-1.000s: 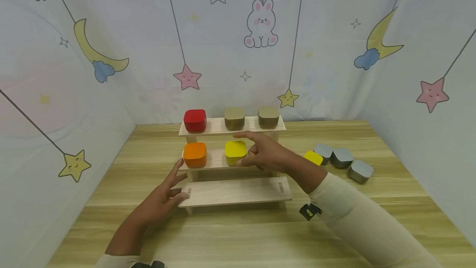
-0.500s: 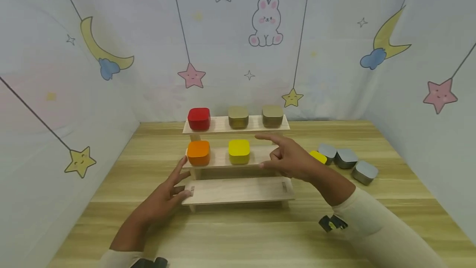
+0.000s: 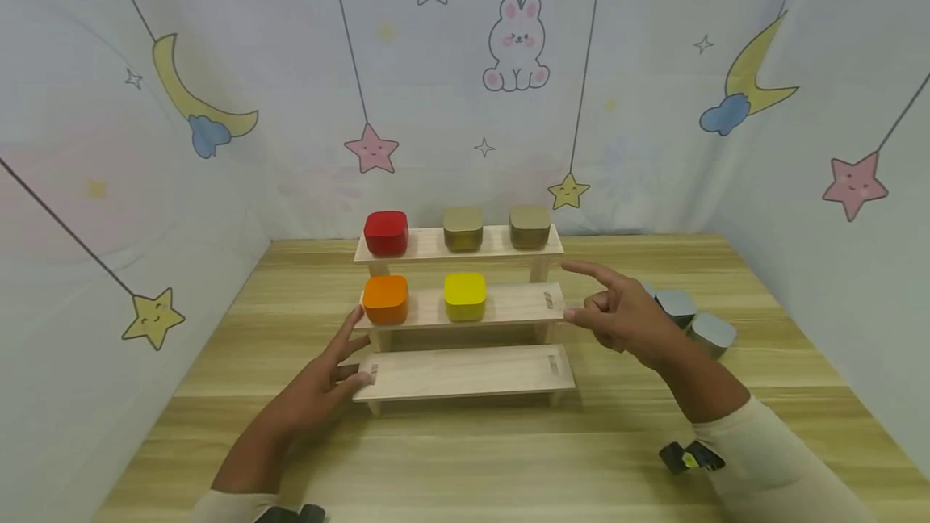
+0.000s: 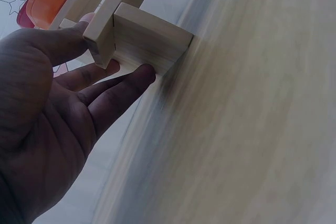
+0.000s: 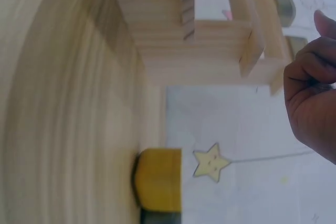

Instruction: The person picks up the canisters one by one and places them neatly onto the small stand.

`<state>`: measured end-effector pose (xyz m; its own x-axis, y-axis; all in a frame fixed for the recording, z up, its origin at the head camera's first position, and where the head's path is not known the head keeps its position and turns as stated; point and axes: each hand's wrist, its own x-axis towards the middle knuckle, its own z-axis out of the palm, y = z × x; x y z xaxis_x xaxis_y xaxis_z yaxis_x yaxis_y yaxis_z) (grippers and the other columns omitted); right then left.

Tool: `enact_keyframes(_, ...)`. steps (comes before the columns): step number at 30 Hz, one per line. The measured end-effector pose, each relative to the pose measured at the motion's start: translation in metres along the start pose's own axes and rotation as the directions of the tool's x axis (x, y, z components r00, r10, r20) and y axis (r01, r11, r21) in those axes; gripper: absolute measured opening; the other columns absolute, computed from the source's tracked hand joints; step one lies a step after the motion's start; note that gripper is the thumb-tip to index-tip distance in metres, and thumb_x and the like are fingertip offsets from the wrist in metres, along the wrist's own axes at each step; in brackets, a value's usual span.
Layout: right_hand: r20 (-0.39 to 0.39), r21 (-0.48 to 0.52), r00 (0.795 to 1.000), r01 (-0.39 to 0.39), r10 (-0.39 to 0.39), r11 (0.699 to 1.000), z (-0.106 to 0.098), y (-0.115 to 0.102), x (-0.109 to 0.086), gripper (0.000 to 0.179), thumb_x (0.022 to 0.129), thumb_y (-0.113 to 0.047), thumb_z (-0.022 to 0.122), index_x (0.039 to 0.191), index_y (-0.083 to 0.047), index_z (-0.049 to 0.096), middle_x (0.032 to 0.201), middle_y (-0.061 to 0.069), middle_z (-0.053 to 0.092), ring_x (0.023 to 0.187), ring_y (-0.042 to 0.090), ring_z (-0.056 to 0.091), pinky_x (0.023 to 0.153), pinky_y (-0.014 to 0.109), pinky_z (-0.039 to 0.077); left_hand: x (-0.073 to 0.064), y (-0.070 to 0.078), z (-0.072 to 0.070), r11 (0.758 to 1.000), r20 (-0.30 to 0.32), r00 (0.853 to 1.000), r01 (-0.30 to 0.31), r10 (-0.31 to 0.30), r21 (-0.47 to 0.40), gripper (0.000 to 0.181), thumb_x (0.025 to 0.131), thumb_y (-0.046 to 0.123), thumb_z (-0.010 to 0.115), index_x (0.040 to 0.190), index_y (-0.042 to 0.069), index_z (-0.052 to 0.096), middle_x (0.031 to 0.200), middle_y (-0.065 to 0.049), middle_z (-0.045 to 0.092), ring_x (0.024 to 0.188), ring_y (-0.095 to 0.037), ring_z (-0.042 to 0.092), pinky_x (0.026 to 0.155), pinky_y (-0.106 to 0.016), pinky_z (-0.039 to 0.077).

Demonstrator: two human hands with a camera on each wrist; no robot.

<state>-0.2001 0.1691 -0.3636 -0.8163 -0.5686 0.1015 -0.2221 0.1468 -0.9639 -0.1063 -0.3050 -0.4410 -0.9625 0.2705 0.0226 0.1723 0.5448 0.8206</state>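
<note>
Fingers of your left hand (image 3: pixel 316 390) are spread, nearly straight, against the left end of the wooden stand (image 3: pixel 425 307); nothing pinched. Your left thumb (image 4: pixel 63 44) is on the lowest step (image 3: pixel 465 371); the index tip is at the end of the middle step (image 3: pixel 516 303), just beside the orange block (image 3: pixel 386 300), contact unclear. Farther right of those fingers, on the same step, sits the yellow block (image 3: pixel 465 297). Beyond them, on the top step (image 3: pixel 496 241): the red block (image 3: pixel 387 233) and two olive blocks (image 3: pixel 529 227).

Your right hand (image 3: pixel 628 320) has index and thumb well parted, other fingers curled in, nothing held. Its thumb tip is just beside the middle step's right end. Gray blocks (image 3: pixel 714 332) lie behind these fingers on the table (image 3: pixel 465 466); the right wrist view shows a second yellow block (image 5: pixel 158 179) on the table, lower than them.
</note>
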Motion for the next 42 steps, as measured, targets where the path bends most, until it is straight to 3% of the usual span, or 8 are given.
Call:
enact_keyframes(7, -0.116, -0.006, 0.992, -0.054, 0.052, 0.999, -0.017, 0.018, -0.015, 0.072, 0.109, -0.016, 0.069, 0.171, -0.009, 0.033, 0.058, -0.009, 0.040, 0.047, 0.010, 0.031, 0.043, 0.033, 0.031, 0.000, 0.002, -0.001, 1.000, 0.001, 1.000, 0.021, -0.021, -0.006, 0.102, 0.109, 0.024, 0.070, 0.173, 0.052, -0.005, 0.183, -0.021, 0.020, 0.145, -0.056, 0.057, 0.110, -0.055, 0.060)
enact_keyframes(14, -0.161, 0.007, 0.984, -0.071, 0.071, 0.997, -0.026, 0.030, -0.025, 0.072, 0.111, -0.015, 0.066, 0.170, -0.004, 0.028, 0.059, -0.010, 0.041, 0.048, 0.013, 0.030, 0.045, 0.033, 0.033, -0.001, 0.002, 0.000, 1.000, 0.004, 1.000, 0.002, -0.002, -0.021, 0.103, 0.109, 0.023, 0.070, 0.173, 0.050, -0.004, 0.184, -0.018, 0.015, 0.145, -0.057, 0.056, 0.109, -0.052, 0.061)
enact_keyframes(22, -0.236, 0.032, 0.959, -0.152, 0.155, 0.988, -0.037, 0.036, -0.030, 0.074, 0.110, -0.016, 0.067, 0.170, -0.002, 0.026, 0.059, -0.011, 0.038, 0.051, 0.010, 0.032, 0.051, 0.042, 0.027, 0.001, 0.003, -0.001, 1.000, 0.005, 1.000, 0.005, -0.005, -0.010, 0.102, 0.108, 0.023, 0.070, 0.173, 0.052, -0.004, 0.184, -0.019, 0.015, 0.144, -0.057, 0.057, 0.107, -0.052, 0.062)
enact_keyframes(29, -0.232, -0.040, 0.948, -0.235, 0.219, 0.971, -0.050, 0.052, -0.028, 0.087, 0.104, -0.016, 0.075, 0.173, -0.008, 0.023, 0.059, -0.009, 0.042, 0.048, 0.009, 0.031, 0.048, 0.039, 0.029, 0.000, 0.005, -0.001, 1.000, -0.005, 1.000, -0.004, 0.004, -0.006, 0.102, 0.109, 0.022, 0.070, 0.173, 0.050, -0.005, 0.184, -0.019, 0.017, 0.142, -0.057, 0.059, 0.108, -0.054, 0.061)
enact_keyframes(34, -0.212, -0.112, 0.944, -0.282, 0.255, 0.953, -0.059, 0.064, -0.027, 0.090, 0.105, -0.022, 0.076, 0.175, -0.010, 0.021, 0.057, -0.009, 0.040, 0.047, 0.008, 0.027, 0.046, 0.029, 0.031, 0.000, 0.002, 0.001, 1.000, 0.003, 1.000, -0.015, 0.015, -0.021, 0.101, 0.110, 0.023, 0.068, 0.173, 0.050, -0.005, 0.185, -0.017, 0.012, 0.145, -0.060, 0.055, 0.108, -0.053, 0.061)
enact_keyframes(42, -0.179, -0.256, 0.951, -0.294, 0.253, 0.921, -0.066, 0.072, -0.025, 0.090, 0.105, -0.028, 0.076, 0.174, -0.008, 0.022, 0.057, -0.008, 0.041, 0.045, 0.008, 0.029, 0.046, 0.026, 0.036, 0.000, 0.001, 0.000, 1.000, 0.006, 1.000, -0.012, 0.012, -0.021, 0.100, 0.110, 0.022, 0.068, 0.173, 0.050, -0.004, 0.183, -0.022, 0.018, 0.142, -0.059, 0.058, 0.106, -0.052, 0.063)
